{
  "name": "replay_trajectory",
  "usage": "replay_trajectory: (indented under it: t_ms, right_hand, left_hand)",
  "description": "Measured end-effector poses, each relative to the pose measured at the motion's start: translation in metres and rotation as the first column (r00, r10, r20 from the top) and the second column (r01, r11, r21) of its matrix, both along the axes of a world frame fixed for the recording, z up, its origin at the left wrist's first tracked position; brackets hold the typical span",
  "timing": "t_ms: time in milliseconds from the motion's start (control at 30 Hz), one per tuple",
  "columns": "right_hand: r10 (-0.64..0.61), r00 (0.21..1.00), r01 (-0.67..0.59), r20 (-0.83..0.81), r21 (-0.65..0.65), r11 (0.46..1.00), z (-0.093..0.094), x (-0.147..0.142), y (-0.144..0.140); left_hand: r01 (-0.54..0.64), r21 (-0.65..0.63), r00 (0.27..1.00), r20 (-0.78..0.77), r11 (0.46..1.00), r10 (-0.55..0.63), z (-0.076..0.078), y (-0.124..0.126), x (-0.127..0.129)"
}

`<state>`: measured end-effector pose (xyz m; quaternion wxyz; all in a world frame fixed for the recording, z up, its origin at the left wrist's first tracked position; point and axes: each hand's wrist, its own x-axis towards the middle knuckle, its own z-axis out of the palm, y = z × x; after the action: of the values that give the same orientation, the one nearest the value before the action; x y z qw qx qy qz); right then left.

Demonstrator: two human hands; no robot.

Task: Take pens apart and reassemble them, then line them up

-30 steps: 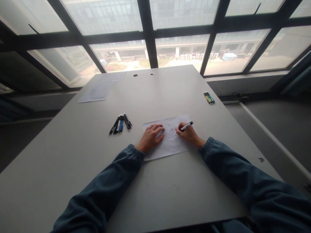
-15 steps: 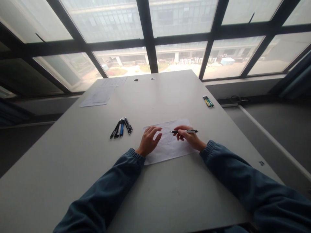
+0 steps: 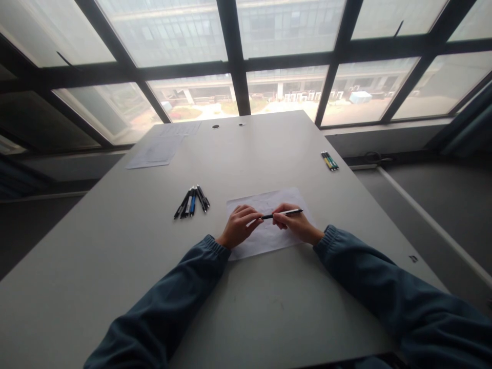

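Observation:
A black-and-white pen (image 3: 268, 217) is held level between my two hands, above a sheet of paper (image 3: 246, 251) on the table. My right hand (image 3: 294, 222) grips its barrel, and the rear end sticks out past the fingers to the right. The fingertips of my left hand (image 3: 240, 225) pinch the tip end. Faint marks show on the paper, partly hidden by the hands. To the left of my left hand lies a loose bunch of pens (image 3: 191, 201), mostly black with one blue.
Several green and yellow pens (image 3: 329, 160) lie side by side near the right edge of the white table (image 3: 115, 261). Printed sheets (image 3: 154, 151) rest at the far left. Two round holes are near the far edge, in front of large windows (image 3: 284, 31).
My left fingers have closed onto the pen's tip end, where before they were apart from it. My right hand has shifted slightly left and down with the pen.

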<state>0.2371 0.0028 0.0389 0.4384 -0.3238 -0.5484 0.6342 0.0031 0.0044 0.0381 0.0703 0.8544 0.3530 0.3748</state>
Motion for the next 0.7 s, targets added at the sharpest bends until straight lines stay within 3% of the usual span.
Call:
replay_trajectory:
  t_ms: [267, 400, 700]
  right_hand:
    - [-0.130, 0.958, 0.056, -0.255, -0.277, 0.959, -0.003, 0.007, 0.014]
    - [-0.161, 0.964, 0.092, -0.210, -0.304, 0.948, -0.004, 0.009, 0.015]
    - [-0.153, 0.946, 0.045, -0.287, -0.351, 0.935, -0.008, 0.014, 0.016]
  left_hand:
    - [-0.160, -0.027, 0.964, 0.212, 0.987, 0.162, -0.001, 0.002, -0.001]
    - [-0.154, -0.036, 0.962, 0.221, 0.987, 0.158, -0.002, 0.002, -0.001]
    - [-0.103, -0.040, 0.973, 0.204, 0.994, 0.109, -0.003, 0.004, -0.003]
